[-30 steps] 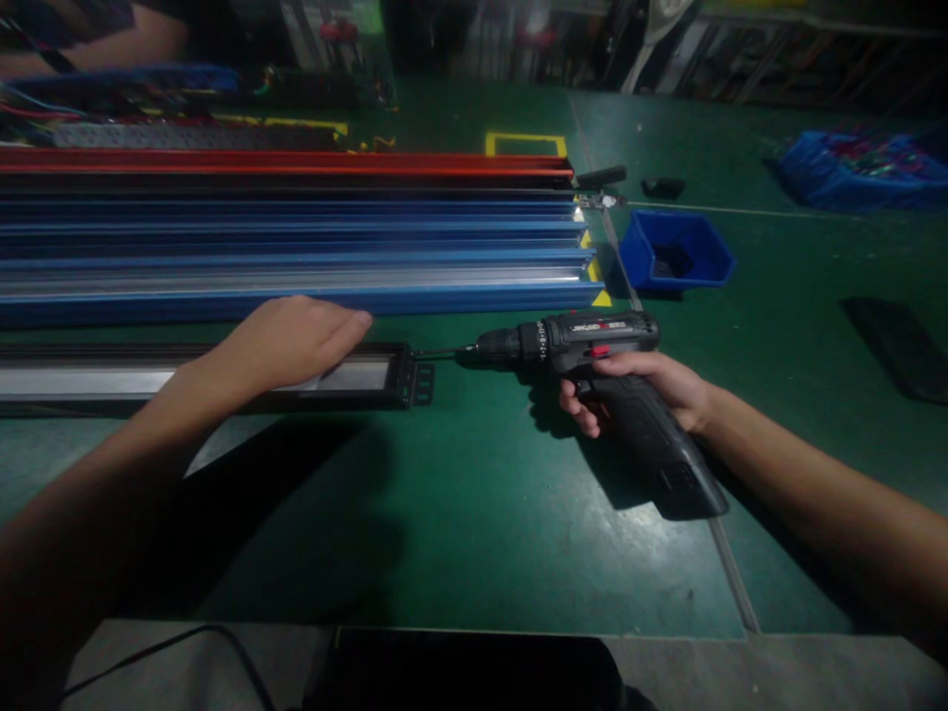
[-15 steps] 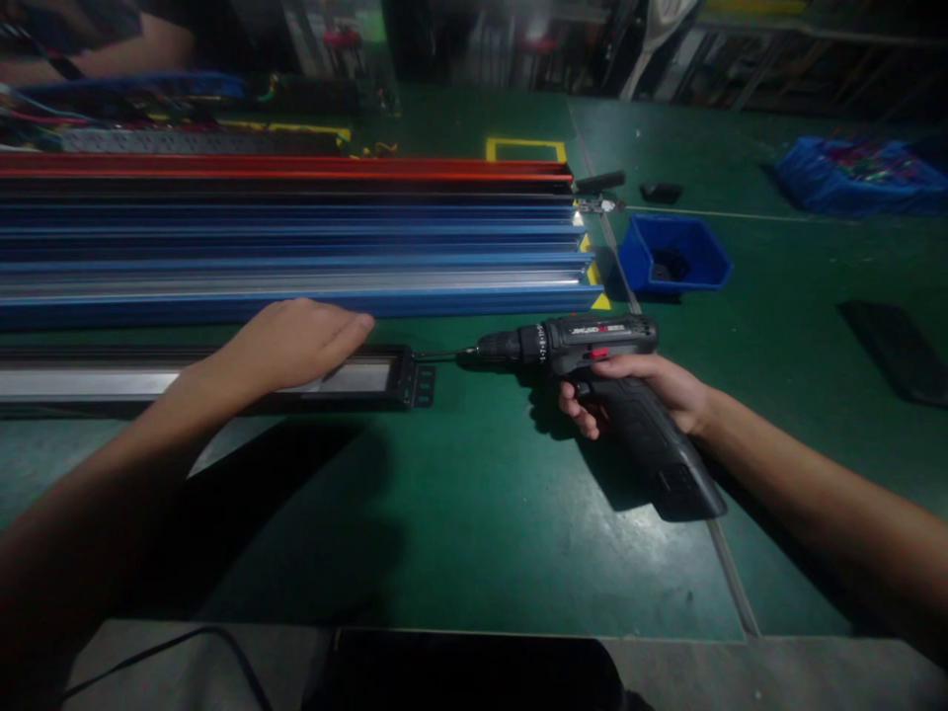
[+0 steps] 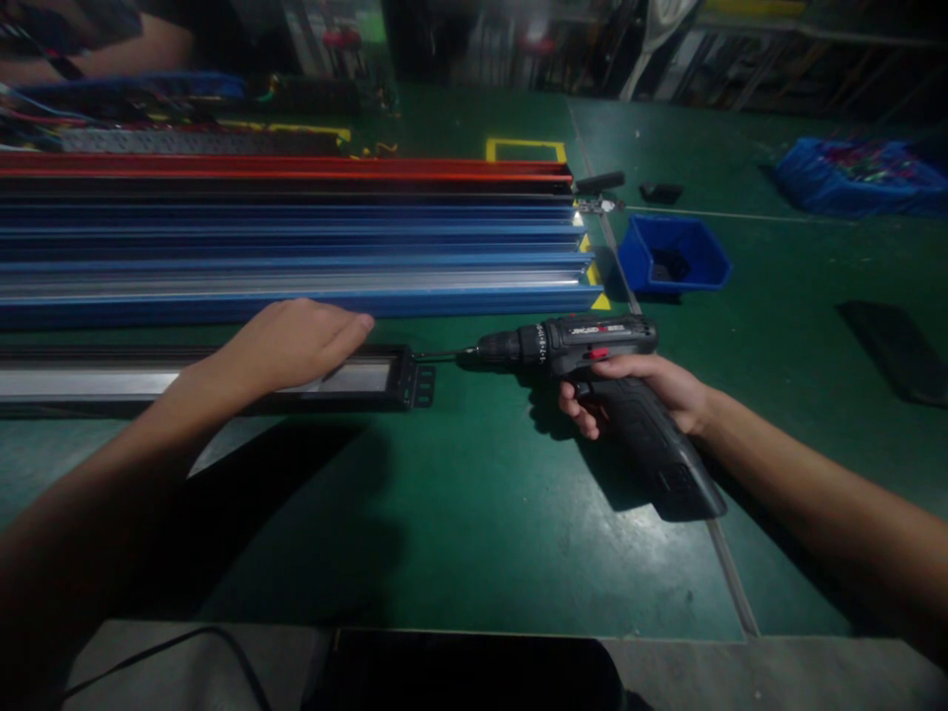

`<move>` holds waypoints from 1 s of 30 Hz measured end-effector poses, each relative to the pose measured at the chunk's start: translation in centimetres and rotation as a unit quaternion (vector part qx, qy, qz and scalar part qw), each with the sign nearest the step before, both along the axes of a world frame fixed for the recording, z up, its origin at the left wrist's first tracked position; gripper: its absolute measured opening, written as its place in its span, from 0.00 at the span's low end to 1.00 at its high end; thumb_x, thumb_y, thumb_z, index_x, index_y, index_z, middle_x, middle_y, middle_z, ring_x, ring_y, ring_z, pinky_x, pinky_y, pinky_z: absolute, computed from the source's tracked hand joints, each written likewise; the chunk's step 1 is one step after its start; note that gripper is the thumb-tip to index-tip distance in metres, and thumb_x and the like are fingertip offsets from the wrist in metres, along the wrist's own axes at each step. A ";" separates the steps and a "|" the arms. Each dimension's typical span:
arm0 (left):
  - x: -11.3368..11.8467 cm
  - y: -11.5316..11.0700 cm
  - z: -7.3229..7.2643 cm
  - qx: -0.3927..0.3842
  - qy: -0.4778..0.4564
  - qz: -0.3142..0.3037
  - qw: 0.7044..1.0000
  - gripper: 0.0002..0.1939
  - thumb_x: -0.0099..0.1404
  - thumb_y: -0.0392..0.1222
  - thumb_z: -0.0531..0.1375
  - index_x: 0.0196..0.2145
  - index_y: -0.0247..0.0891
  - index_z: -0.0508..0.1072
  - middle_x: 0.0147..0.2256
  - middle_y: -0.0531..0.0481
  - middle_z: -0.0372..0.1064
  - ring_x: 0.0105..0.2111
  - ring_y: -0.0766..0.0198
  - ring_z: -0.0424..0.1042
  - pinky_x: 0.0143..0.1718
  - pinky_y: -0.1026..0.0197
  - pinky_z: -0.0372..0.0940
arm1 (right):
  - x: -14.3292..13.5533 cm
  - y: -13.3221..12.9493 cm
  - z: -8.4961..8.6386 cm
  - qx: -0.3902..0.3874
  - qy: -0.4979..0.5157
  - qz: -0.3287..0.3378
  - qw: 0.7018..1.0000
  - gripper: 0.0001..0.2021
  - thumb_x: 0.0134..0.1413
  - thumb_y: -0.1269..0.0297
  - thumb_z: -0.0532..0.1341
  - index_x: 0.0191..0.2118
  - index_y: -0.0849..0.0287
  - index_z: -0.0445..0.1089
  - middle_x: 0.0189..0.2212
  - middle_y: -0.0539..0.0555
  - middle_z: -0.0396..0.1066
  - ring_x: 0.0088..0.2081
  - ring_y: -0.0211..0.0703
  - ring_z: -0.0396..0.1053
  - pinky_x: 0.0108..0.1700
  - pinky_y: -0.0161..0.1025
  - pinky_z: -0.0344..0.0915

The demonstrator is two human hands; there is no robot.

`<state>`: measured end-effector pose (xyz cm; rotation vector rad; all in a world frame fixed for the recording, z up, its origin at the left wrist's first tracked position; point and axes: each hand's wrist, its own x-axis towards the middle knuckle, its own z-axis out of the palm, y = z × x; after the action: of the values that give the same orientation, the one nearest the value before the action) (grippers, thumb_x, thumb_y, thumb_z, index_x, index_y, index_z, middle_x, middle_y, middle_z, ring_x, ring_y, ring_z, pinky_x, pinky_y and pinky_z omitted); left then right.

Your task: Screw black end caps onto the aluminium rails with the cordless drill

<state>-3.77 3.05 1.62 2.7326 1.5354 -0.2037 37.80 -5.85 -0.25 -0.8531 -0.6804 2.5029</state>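
Note:
My left hand (image 3: 300, 344) is wrapped over a long black-framed bar (image 3: 370, 375) with a pale inner strip, near the bar's right end. A small slotted black bracket (image 3: 424, 386) sticks out at that end. In my right hand (image 3: 659, 387) is a black cordless drill (image 3: 592, 341) with a red switch, its body pointing left. The drill's long thin bit (image 3: 448, 355) reaches the end face of the bar at the upper corner. My right thumb lies along the drill's side and the fingers curl round its grip.
Behind the bar lie long blue profiles (image 3: 444, 298) and a red one (image 3: 444, 168). A blue bin (image 3: 703, 259) holds dark parts. Farther right are a blue bag (image 3: 815, 183) of coloured pieces and a dark flat object (image 3: 896, 351). A person's arm (image 3: 133, 51) shows at the upper left.

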 end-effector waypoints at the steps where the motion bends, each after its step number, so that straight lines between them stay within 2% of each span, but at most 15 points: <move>1: 0.0 0.0 0.0 -0.001 -0.002 0.002 1.000 0.38 0.73 0.58 0.35 0.42 0.36 0.81 0.41 0.38 0.79 0.39 0.48 0.76 0.41 0.51 0.67 | 0.0 0.0 0.0 0.000 -0.003 -0.001 1.000 0.14 0.61 0.61 0.64 0.47 0.67 0.72 0.40 0.60 0.76 0.39 0.45 0.76 0.44 0.41 0.74; 12: -0.3 0.1 -0.3 0.012 0.016 -0.013 1.000 0.38 0.74 0.58 0.34 0.42 0.38 0.81 0.43 0.38 0.80 0.42 0.45 0.78 0.41 0.50 0.67 | 0.1 0.1 -0.2 0.000 0.000 0.004 1.000 0.14 0.62 0.60 0.63 0.47 0.67 0.71 0.40 0.59 0.76 0.39 0.45 0.77 0.45 0.41 0.74; 19: 0.0 -0.1 0.2 0.013 0.034 -0.015 0.999 0.39 0.74 0.58 0.34 0.42 0.37 0.81 0.41 0.40 0.80 0.40 0.49 0.78 0.42 0.53 0.67 | 0.0 0.0 -0.1 0.002 0.016 0.003 1.000 0.15 0.61 0.61 0.64 0.48 0.68 0.71 0.40 0.60 0.77 0.39 0.44 0.77 0.45 0.39 0.74; 23: -0.1 0.0 0.1 0.013 0.047 -0.015 0.999 0.40 0.74 0.58 0.33 0.42 0.35 0.81 0.41 0.36 0.80 0.41 0.44 0.78 0.41 0.49 0.67 | 0.1 0.1 -0.1 -0.002 0.013 0.008 1.000 0.15 0.61 0.61 0.64 0.47 0.68 0.72 0.40 0.60 0.77 0.40 0.45 0.77 0.46 0.41 0.74; 30: -0.2 0.0 -0.1 0.010 0.010 -0.004 1.000 0.38 0.74 0.59 0.35 0.38 0.37 0.80 0.41 0.39 0.80 0.39 0.47 0.77 0.40 0.51 0.67 | 0.1 0.1 -0.2 0.003 0.000 0.005 1.000 0.14 0.63 0.61 0.62 0.48 0.66 0.70 0.41 0.60 0.75 0.39 0.45 0.76 0.45 0.42 0.74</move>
<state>-3.96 3.10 1.52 2.7603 1.5397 -0.2189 37.91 -5.76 -0.41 -0.8504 -0.6948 2.5086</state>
